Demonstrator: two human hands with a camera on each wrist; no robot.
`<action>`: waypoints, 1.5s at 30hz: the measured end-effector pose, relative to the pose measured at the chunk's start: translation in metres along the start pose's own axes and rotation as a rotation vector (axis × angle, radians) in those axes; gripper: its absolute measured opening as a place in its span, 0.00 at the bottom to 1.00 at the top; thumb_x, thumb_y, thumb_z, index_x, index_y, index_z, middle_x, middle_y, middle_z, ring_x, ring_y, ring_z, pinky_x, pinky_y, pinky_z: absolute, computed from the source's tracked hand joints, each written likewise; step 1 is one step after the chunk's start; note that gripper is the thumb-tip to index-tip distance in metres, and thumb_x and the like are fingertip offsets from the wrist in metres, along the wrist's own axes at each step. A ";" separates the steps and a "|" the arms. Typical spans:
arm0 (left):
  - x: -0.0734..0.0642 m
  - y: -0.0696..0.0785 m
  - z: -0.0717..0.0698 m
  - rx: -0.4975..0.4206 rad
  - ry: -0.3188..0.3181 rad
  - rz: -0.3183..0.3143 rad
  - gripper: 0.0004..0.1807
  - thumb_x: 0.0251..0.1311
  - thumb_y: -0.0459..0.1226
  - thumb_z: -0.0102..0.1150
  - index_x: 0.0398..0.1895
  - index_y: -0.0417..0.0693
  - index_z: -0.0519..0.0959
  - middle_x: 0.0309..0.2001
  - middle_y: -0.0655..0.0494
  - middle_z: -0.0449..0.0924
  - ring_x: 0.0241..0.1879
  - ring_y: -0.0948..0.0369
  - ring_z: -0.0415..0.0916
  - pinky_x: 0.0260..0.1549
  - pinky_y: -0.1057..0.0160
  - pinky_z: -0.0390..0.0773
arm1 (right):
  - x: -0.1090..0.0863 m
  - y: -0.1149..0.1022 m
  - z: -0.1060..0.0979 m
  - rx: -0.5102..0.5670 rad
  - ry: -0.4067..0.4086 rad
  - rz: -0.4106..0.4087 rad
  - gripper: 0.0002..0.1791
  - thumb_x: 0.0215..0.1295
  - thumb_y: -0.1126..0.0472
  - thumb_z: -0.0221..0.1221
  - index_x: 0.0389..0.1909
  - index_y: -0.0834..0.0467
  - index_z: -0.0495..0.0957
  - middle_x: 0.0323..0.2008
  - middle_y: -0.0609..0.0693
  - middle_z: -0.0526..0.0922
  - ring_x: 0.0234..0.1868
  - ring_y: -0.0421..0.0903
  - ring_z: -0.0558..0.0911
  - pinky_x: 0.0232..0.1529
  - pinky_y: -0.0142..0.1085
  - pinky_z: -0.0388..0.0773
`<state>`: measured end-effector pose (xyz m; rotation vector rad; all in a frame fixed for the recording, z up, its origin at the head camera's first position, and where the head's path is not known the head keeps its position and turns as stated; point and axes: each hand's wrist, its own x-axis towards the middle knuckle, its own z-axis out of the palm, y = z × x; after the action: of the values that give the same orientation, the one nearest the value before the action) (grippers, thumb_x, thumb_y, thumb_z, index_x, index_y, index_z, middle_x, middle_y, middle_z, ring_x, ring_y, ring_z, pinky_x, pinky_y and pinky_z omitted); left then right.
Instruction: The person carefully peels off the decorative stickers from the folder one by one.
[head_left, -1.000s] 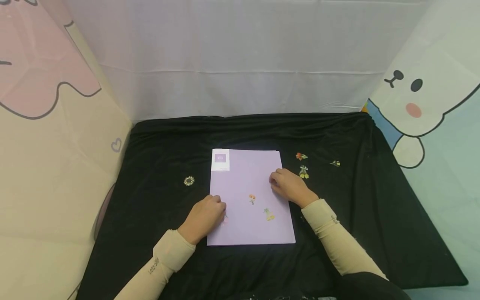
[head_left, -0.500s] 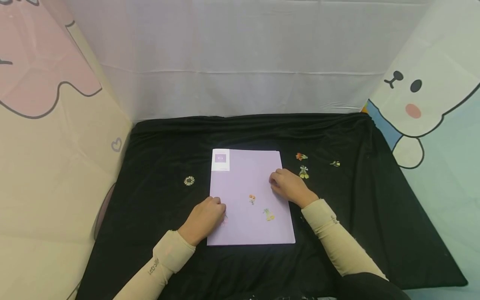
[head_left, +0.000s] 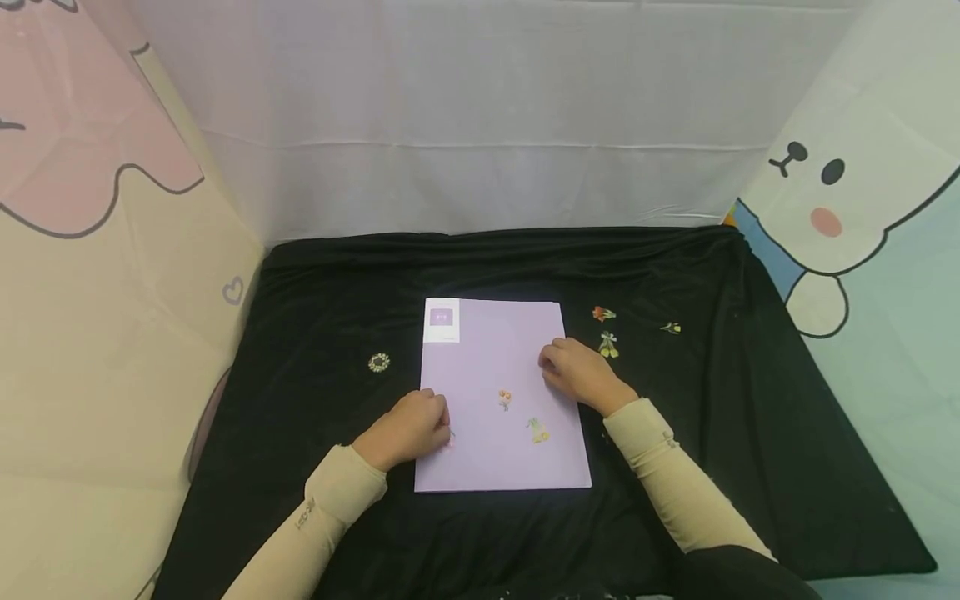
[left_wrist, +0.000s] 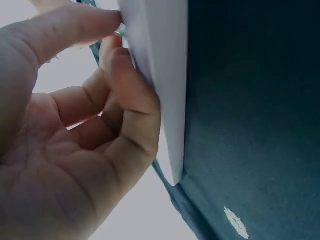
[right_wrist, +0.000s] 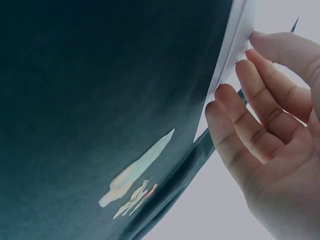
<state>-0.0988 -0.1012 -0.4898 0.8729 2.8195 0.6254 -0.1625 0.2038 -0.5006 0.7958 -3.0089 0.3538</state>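
Note:
A light purple folder (head_left: 491, 350) with a white corner label lies on black cloth. At its left side, my left hand (head_left: 405, 429) has curled fingers, with thumb and index pinching a small pink flower sticker (head_left: 452, 440), mostly hidden behind them. A bit of green shows between those fingertips in the left wrist view. My right hand (head_left: 581, 375) rests its fingertips on the folder's right side, fingers loosely bent and holding nothing. An orange flower sticker (head_left: 505, 400) and a yellow flower sticker (head_left: 537, 430) lie on the folder between the hands.
Right of the folder are a red flower cutout (head_left: 603, 313), a yellow bouquet cutout (head_left: 608, 344) and a small yellow flower cutout (head_left: 671, 327). A round wreath cutout (head_left: 378, 362) lies to the left. Hanging cloth (head_left: 480, 183) encloses the back and sides.
My left hand has shifted and turned slightly at the folder's left side, so more of the pink flower shows. My right hand and the folder have stayed put.

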 end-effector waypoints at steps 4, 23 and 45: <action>0.003 -0.002 -0.001 0.041 -0.039 0.012 0.11 0.54 0.31 0.63 0.18 0.47 0.74 0.19 0.58 0.68 0.20 0.62 0.65 0.19 0.65 0.69 | 0.000 -0.001 0.000 0.014 -0.017 0.006 0.06 0.62 0.63 0.67 0.39 0.58 0.83 0.37 0.51 0.82 0.41 0.49 0.81 0.46 0.43 0.78; -0.010 -0.032 -0.025 -0.166 0.032 -0.201 0.09 0.61 0.36 0.65 0.25 0.48 0.76 0.22 0.61 0.70 0.21 0.64 0.68 0.21 0.65 0.72 | 0.000 0.002 -0.002 0.020 -0.010 0.015 0.07 0.61 0.63 0.68 0.38 0.58 0.83 0.36 0.50 0.82 0.40 0.48 0.80 0.45 0.42 0.78; -0.036 -0.091 -0.043 -0.004 0.016 -0.406 0.05 0.57 0.30 0.61 0.24 0.41 0.80 0.24 0.53 0.75 0.21 0.57 0.70 0.24 0.55 0.73 | 0.001 0.003 0.001 0.017 -0.007 0.010 0.06 0.61 0.63 0.68 0.38 0.58 0.83 0.35 0.49 0.81 0.40 0.48 0.80 0.44 0.42 0.78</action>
<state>-0.1259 -0.2047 -0.4899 0.2756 2.8796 0.5758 -0.1645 0.2056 -0.5017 0.7851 -3.0218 0.3776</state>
